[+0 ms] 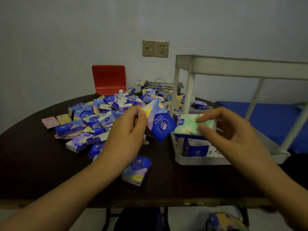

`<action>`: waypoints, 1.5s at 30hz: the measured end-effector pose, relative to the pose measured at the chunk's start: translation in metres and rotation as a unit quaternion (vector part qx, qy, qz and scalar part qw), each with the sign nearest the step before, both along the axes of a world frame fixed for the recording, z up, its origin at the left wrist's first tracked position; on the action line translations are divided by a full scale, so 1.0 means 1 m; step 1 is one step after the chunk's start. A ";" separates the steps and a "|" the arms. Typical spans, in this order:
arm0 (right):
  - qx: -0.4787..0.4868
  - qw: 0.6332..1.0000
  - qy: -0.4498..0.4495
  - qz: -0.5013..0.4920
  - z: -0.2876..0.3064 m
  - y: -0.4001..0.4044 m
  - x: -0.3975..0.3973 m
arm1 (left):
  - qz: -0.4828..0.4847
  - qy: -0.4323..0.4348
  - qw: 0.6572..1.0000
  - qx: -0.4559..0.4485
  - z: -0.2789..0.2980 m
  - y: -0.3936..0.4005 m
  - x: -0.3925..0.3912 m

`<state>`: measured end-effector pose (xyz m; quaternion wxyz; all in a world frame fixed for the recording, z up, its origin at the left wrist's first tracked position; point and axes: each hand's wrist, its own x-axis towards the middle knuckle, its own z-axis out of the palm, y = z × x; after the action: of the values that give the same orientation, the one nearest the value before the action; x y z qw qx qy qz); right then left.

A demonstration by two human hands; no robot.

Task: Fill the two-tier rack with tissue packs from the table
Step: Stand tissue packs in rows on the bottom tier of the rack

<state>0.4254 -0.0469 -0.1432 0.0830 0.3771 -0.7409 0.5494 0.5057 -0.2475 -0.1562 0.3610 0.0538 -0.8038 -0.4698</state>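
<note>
A white two-tier rack stands on the right of the dark table. My right hand pinches a green tissue pack at the left end of the lower tier, above blue packs standing in that tier. My left hand holds a blue and purple tissue pack tilted in the air just left of the rack. A heap of tissue packs covers the middle of the table. The top tier shows only its rim.
One loose pack lies near the table's front edge. A red chair back stands behind the table. A metal rack with cables sits at the back. A blue mat lies to the right, behind the rack.
</note>
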 end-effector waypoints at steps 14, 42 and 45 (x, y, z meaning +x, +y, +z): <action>-0.194 0.960 -0.200 -0.003 -0.027 0.049 -0.038 | -0.186 -0.063 0.926 0.323 0.009 0.103 -0.051; -0.097 0.926 -0.366 0.002 -0.033 0.005 -0.175 | 0.084 -0.228 0.759 -0.605 -0.032 0.098 -0.102; -0.008 0.947 -0.321 -0.026 -0.046 -0.020 -0.198 | 0.118 -0.230 0.737 -0.624 -0.035 0.090 -0.099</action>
<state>0.2269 -0.0667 -0.1893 -0.1420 0.1603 -0.7336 0.6450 0.4068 -0.1571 -0.1916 0.1707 0.0173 -0.9623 0.2108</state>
